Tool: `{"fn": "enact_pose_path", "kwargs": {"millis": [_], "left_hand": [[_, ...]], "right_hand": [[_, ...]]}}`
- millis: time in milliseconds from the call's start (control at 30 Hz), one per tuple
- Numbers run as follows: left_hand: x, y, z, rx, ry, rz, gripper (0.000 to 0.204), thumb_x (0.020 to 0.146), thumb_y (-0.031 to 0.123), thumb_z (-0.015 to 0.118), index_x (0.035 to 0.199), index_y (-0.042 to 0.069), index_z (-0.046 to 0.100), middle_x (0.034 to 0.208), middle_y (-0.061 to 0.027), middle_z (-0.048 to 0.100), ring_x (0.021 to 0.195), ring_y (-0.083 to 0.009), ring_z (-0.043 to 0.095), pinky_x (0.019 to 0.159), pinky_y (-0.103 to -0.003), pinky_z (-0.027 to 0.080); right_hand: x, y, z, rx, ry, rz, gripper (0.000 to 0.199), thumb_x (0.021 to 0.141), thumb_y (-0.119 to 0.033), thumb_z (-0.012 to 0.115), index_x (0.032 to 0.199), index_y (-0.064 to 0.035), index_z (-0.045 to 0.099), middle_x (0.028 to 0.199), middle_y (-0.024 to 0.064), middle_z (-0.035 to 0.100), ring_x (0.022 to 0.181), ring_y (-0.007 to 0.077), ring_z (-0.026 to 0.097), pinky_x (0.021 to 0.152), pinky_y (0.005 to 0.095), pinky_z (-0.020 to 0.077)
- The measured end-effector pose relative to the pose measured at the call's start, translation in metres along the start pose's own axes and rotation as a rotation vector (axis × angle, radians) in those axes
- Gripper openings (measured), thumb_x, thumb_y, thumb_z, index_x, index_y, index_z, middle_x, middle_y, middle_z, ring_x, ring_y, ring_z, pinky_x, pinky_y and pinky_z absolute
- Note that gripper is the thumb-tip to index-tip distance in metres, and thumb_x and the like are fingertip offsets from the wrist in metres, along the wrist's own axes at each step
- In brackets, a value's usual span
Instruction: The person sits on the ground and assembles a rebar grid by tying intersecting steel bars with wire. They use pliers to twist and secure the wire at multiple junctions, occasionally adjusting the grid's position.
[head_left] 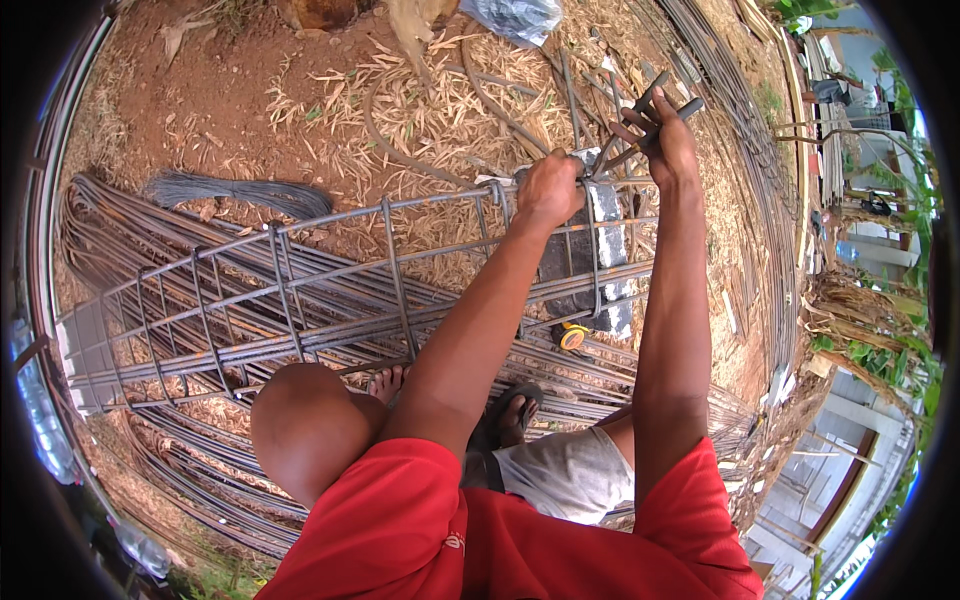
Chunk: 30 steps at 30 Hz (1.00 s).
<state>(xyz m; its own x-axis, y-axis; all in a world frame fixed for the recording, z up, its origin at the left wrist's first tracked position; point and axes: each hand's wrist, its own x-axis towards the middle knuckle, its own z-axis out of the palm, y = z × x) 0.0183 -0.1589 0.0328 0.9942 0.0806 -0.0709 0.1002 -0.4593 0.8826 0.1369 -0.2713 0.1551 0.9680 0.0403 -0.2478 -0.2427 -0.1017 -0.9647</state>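
A long rebar cage (400,280) of steel bars and square stirrups crosses in front of me, its right end over a black-and-white block (610,240). My left hand (550,190) is closed at the cage's top bar near that end; its fingertips are partly hidden. In my right hand (674,145) is a pair of pincers (692,106), gripped by its two spread dark handles. The pincers' head points down and left, close to my left hand at a stirrup corner. Any tie wire there is too small to make out.
Many loose steel bars (140,240) lie under and beside the cage. A coil of thin wire (240,192) rests at left, and a yellow tape measure (572,337) lies below the block. More bars (735,100) run along the right, and a plastic bag (515,18) lies beyond.
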Motion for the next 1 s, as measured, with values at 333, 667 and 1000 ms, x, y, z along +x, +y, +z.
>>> {"fn": "enact_pose_path", "kwargs": {"millis": [333, 667, 1000], "left_hand": [[0.004, -0.003, 0.004, -0.001, 0.013, -0.013, 0.037, 0.080, 0.004, 0.080, 0.117, -0.002, 0.078, 0.112, -0.0261, 0.072, 0.107, -0.0413, 0.072, 0.102, -0.050, 0.059], [-0.002, 0.002, -0.001, -0.023, 0.063, 0.027, 0.039, 0.079, 0.003, 0.078, 0.117, -0.001, 0.076, 0.113, -0.0247, 0.072, 0.108, -0.0423, 0.072, 0.100, -0.049, 0.059], [0.005, -0.006, 0.007, -0.038, 0.087, 0.046, 0.035, 0.076, 0.007, 0.078, 0.110, -0.002, 0.077, 0.109, -0.0247, 0.074, 0.103, -0.0433, 0.073, 0.095, -0.050, 0.059]], "right_hand": [[0.005, 0.005, 0.002, -0.017, 0.027, -0.014, 0.041, 0.112, -0.030, 0.060, 0.135, 0.0038, 0.056, 0.113, 0.0119, 0.053, 0.095, 0.0220, 0.062, 0.083, 0.0479, 0.0711], [0.016, 0.004, 0.011, -0.164, -0.030, -0.047, 0.032, 0.110, -0.033, 0.065, 0.110, -0.0016, 0.063, 0.087, 0.0043, 0.055, 0.073, 0.0129, 0.058, 0.060, 0.0323, 0.0667], [0.059, 0.029, 0.044, -0.111, 0.046, -0.016, 0.031, 0.098, -0.033, 0.080, 0.090, -0.0064, 0.066, 0.074, 0.0020, 0.057, 0.056, 0.0149, 0.052, 0.050, 0.0350, 0.0451]]}}
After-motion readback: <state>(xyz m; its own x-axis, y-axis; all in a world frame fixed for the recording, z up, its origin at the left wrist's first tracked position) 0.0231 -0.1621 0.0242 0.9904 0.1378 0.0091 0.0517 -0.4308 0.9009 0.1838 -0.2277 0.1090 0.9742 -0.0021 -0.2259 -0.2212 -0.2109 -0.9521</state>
